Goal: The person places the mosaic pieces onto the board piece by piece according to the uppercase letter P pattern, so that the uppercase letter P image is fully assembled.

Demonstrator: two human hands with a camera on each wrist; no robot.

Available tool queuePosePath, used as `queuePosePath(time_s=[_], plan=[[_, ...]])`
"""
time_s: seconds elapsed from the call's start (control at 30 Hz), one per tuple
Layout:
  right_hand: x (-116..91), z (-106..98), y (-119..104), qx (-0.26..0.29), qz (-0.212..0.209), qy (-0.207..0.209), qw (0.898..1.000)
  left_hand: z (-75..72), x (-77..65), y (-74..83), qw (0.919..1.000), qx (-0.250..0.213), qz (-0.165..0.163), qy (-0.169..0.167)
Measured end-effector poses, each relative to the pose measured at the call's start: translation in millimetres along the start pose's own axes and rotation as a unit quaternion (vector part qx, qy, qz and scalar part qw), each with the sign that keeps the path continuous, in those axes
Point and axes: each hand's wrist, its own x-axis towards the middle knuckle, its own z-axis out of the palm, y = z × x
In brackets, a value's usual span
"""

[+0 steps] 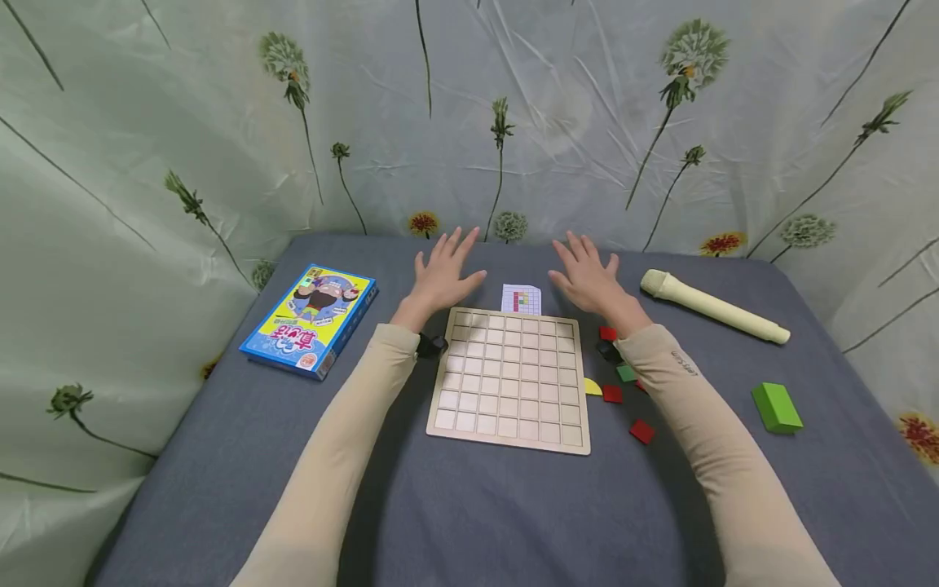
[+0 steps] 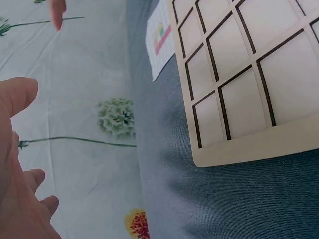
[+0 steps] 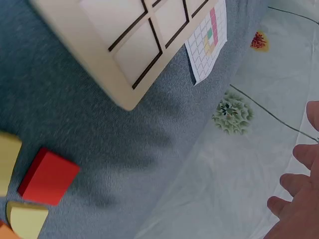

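My left hand (image 1: 442, 273) is held out with spread fingers near the far left corner of a wooden grid board (image 1: 509, 444). Opposite it, my right hand (image 1: 587, 275) has its fingers spread too, off the board's far right corner. Neither hand holds anything. Between them, a small paper card (image 1: 522, 299) with a coloured grid pattern lies just behind the board. In the right wrist view a red block (image 3: 49, 177) and a yellow block (image 3: 27, 219) lie on the cloth below the right hand.
A blue and yellow box (image 1: 308, 318) lies at the left. To the right are a cream microphone-shaped object (image 1: 715, 306) and a green block (image 1: 778, 408). Several small pieces lie by the board's right side, among them a red block (image 1: 641, 431) and a yellow half-round piece (image 1: 592, 387).
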Motion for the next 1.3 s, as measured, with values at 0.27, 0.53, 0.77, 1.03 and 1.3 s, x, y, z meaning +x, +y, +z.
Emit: queuePosePath(time_s=[0.27, 0.53, 0.77, 1.03, 1.3], plan=[[-19, -5, -2, -0.006, -0.032, 0.016, 0.999, -2.2, -21.2, -11.8, 0.9980, -0.055, -0.001, 0.030], [-43, -6, 3, 0.013, -0.063, 0.034, 0.997, 6.1, -45.3, -23.5, 0.9927, -0.116, -0.007, 0.031], [-61, 4, 12, 0.017, -0.101, 0.066, 0.993, 17.7, -66.8, -32.7, 0.9835, -0.180, -0.004, 0.014], [-71, 24, 35, 0.025, -0.127, 0.112, 0.985, 38.4, -83.1, -45.5, 0.9747, -0.223, -0.009, -0.001], [-72, 36, 55, 0.035, -0.122, 0.119, 0.985, 45.8, -91.5, -56.3, 0.9729, -0.231, -0.016, -0.011]])
